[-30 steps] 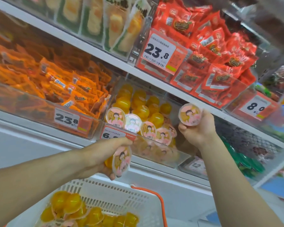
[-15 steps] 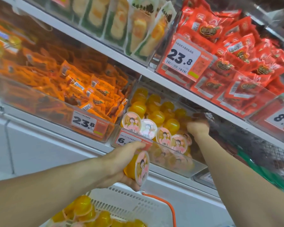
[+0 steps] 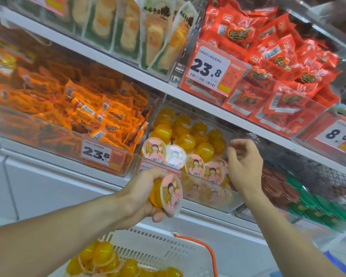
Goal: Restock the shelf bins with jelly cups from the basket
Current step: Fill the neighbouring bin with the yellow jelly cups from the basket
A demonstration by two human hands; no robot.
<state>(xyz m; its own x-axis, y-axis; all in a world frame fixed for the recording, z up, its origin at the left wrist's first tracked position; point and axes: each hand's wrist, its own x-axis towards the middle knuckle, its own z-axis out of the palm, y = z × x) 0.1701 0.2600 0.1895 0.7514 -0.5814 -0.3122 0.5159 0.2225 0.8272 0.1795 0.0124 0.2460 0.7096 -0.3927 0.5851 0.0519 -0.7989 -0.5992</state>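
At near left, the left hand [image 3: 146, 194] grasps a round orange jelly cup with a pink cartoon lid [image 3: 169, 193], held just below the front lip of the clear plastic shelf bin [image 3: 206, 193] of orange cups. To the right, the right hand [image 3: 245, 164] hangs over that bin, fingers loosely curled and empty. Below waits the white slatted basket [image 3: 160, 250] with more cups. The stocking step is under way; next, lift the held cup over the lip into a gap.

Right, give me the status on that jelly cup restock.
Done: the clear bin holds a pile of jelly cups, several standing lid-out along its front. In hand: the left hand has a grip on one cup below the bin; the right hand is at the bin, holding nothing. Left: more cups sit in the white basket.
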